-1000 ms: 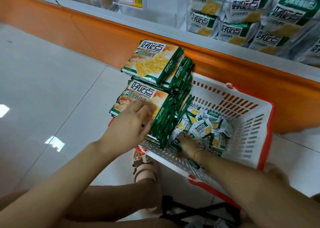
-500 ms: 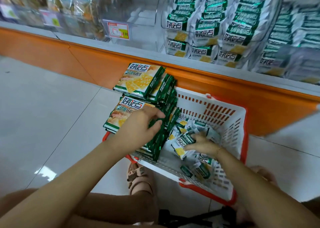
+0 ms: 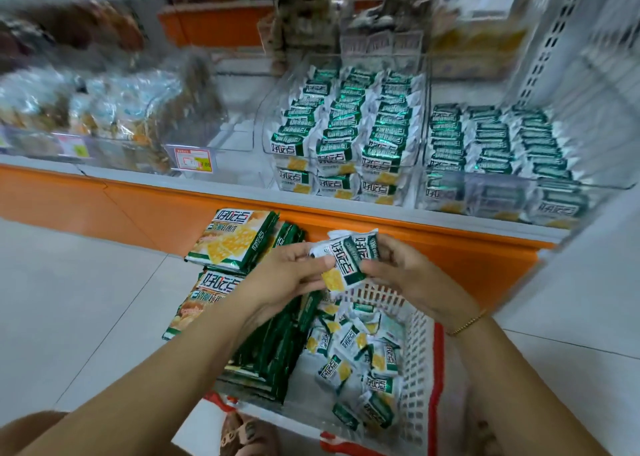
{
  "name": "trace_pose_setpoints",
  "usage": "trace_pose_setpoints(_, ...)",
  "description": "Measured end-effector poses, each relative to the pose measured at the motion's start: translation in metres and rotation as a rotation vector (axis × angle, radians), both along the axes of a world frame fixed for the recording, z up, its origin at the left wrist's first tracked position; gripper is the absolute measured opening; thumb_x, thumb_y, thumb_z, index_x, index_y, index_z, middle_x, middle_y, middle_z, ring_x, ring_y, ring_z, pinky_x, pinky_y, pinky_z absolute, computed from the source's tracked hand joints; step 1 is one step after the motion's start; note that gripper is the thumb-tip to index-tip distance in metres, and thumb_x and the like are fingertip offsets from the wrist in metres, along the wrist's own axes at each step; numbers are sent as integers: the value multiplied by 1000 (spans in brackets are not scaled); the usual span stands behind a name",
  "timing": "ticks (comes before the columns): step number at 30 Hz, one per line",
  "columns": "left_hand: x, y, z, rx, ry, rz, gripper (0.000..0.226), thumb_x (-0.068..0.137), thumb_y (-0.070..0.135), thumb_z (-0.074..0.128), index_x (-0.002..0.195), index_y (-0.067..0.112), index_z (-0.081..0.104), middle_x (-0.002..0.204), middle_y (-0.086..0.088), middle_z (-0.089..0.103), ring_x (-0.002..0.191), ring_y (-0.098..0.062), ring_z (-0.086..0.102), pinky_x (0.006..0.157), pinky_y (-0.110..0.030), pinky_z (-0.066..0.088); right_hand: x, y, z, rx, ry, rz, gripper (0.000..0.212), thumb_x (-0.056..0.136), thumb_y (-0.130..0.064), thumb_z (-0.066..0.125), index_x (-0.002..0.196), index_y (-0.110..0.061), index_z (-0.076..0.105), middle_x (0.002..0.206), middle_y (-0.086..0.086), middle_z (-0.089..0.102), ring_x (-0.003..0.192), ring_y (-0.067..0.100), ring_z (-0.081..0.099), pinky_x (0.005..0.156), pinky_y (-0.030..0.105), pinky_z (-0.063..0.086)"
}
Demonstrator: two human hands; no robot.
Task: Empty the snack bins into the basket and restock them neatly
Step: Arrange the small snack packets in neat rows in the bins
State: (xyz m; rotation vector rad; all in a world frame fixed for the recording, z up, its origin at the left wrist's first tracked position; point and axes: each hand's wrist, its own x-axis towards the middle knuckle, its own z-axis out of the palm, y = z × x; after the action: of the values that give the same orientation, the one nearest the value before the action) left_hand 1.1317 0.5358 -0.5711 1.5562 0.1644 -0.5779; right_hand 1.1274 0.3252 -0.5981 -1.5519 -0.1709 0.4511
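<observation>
Head view: a small bunch of snack packets (image 3: 346, 258) is pinched between the left hand (image 3: 287, 279) and the right hand (image 3: 412, 279), fingers curled round its ends, its long axis tilted up toward the right. It is held over the basket (image 3: 437, 369), where loose packets (image 3: 356, 351) are heaped. The clear bin (image 3: 270, 144) is set straight ahead and above, about equally near both hands.

Both forearms are bare, a thin gold bracelet (image 3: 467, 323) circles the wrist of the right hand (image 3: 412, 275), and low in view one foot wears a tan strapped sandal (image 3: 239, 434).
</observation>
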Motion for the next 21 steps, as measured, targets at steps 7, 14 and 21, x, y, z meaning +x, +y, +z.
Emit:
trace_pose_setpoints(7,22,-24,27,-63,-94,-27,18,87,3,61,105,0,66,94,-10,74,82,-16,70,70,-23,57,3,-10,35,-296,-229,-160,19,97,-38,49,106,-32,65,98,-12,72,90,7,67,77,31,53)
trace_pose_setpoints(14,50,-72,57,-7,-357,-54,33,85,22,71,109,2,63,89,-31,60,86,-29,60,94,-43,52,20,-24,81,-578,-435,-336,31,78,-42,74,99,-31,55,80,-8,65,64,-1,59,52,13,40)
trace_pose_setpoints(21,76,-92,79,601,-975,-157,55,93,33,57,143,23,37,145,6,44,132,-8,40,108,-22,29,78,-81,125,-602,-385,-689,76,82,-31,74,142,-17,31,109,-6,53,72,2,45,49,5,36)
